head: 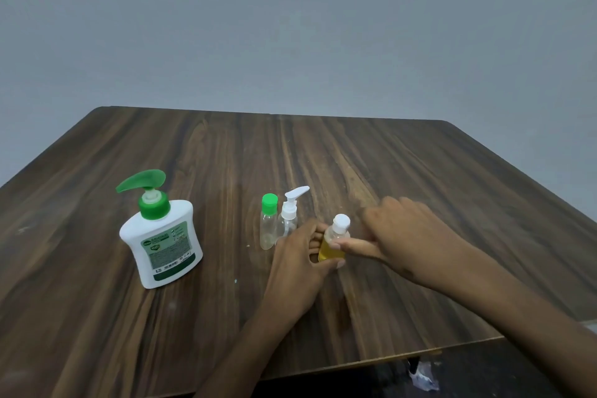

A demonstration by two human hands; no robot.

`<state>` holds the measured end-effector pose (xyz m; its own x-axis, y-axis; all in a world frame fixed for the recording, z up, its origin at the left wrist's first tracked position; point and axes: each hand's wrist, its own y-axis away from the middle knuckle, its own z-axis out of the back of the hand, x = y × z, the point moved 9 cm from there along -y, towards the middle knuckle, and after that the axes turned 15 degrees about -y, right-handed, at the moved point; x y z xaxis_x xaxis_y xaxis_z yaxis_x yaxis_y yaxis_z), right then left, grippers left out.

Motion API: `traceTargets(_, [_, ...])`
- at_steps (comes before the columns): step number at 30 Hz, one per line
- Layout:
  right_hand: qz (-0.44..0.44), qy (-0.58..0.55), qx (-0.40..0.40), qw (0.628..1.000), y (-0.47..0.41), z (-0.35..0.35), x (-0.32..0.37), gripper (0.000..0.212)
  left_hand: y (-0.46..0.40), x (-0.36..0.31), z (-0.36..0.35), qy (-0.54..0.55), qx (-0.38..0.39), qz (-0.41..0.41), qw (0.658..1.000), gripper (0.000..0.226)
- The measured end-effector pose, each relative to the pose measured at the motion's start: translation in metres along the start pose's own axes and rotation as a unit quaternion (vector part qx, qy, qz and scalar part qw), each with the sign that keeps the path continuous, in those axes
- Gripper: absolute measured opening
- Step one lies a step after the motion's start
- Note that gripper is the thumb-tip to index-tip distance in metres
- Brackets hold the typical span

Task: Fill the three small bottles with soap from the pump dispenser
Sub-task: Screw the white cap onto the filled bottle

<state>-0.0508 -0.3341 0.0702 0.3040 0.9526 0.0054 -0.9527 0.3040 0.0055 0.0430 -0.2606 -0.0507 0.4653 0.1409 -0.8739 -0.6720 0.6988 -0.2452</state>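
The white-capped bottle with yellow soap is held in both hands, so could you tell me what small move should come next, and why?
Probably release the white-capped bottle and reach for the green-capped bottle: the first looks filled and capped, while that one and the small pump bottle look empty.

Dark wood-grain table (403, 171), rounded far corners, small pale specks on the near-left surface. Plain grey-blue wall (290, 26) behind it. Crumpled whitish wrapper or plastic scrap (424, 375) on dark floor below table's near edge, blurred.
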Motion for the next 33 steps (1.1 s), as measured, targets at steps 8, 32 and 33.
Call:
traceTargets(8, [0.109, -0.143, 0.005, 0.984, -0.008, -0.005, 0.018, 0.034, -0.001, 0.001, 0.000, -0.032, -0.014, -0.001, 0.999, 0.047])
traceTargets(32, [0.036, -0.184, -0.072, 0.980, -0.020, -0.010, 0.011, 0.021, 0.004, -0.009, 0.004, -0.115, -0.050, -0.034, 0.992, 0.043])
traceTargets(33, [0.033, -0.188, -0.082, 0.978, -0.020, -0.010, 0.011, 0.022, 0.004, -0.009, 0.005, -0.119, -0.055, -0.036, 0.991, 0.043])
